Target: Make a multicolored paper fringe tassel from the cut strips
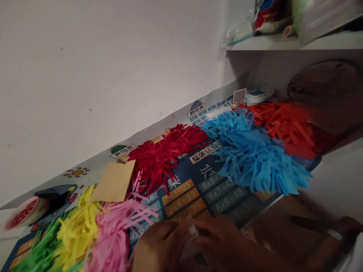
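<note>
Down at the mat's near edge, a small white paper piece [192,231] sits pinched between my left hand [159,245] and right hand [224,240], fingers closed on it; pink paper strips [119,230] lie just beside, over the multiplication-table mat [198,196].

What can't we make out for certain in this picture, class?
Head view only:
- White piece between the left hand and right hand: mostly covered by fingers, dim; what it is cannot be told.
- Shelf items: cut off by the top edge.
- Green strips: cut off by the bottom edge.
- Mat print: partly under blue strips, blurred.
</note>
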### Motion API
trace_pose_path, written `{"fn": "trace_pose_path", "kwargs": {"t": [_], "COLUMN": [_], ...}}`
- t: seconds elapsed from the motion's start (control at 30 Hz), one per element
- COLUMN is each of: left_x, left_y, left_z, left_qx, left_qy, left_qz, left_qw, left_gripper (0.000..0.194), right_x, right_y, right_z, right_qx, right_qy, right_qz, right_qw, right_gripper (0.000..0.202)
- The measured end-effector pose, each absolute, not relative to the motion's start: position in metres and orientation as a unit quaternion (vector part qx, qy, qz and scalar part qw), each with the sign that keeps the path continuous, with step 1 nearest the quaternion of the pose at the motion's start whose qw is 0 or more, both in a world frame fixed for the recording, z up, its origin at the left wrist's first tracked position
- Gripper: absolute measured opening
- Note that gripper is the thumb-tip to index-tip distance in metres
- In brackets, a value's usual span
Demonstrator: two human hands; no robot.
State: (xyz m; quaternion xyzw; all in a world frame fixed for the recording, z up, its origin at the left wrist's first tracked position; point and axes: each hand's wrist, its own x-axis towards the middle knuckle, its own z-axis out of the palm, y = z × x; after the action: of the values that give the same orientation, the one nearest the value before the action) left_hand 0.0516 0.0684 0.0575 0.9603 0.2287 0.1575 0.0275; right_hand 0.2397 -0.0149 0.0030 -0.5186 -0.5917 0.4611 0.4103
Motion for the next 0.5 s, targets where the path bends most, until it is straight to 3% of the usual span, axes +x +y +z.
{"fn": "trace_pose_path", "kwargs": {"t": [0.23, 0.5], "left_x": [0.061, 0.064], "left_y": [0.07, 0.069], "left_z": [0.075, 0.086], "left_qx": [0.962, 0.951], "left_qy": [0.174, 0.158], "left_qz": [0.205, 0.262], "left_qw": [0.036, 0.052], "left_gripper": [0.038, 0.032], "right_x": [0.24, 0.235], "right_y": [-0.012, -0.014], "right_z": [0.019, 0.009], "right_qx": [-0.517, -0.523], "right_qy": [-0.606, -0.622], "right_qz": [0.479, 0.446], "right_qw": [0.369, 0.377], "right_gripper": [0.012, 0.023]}}
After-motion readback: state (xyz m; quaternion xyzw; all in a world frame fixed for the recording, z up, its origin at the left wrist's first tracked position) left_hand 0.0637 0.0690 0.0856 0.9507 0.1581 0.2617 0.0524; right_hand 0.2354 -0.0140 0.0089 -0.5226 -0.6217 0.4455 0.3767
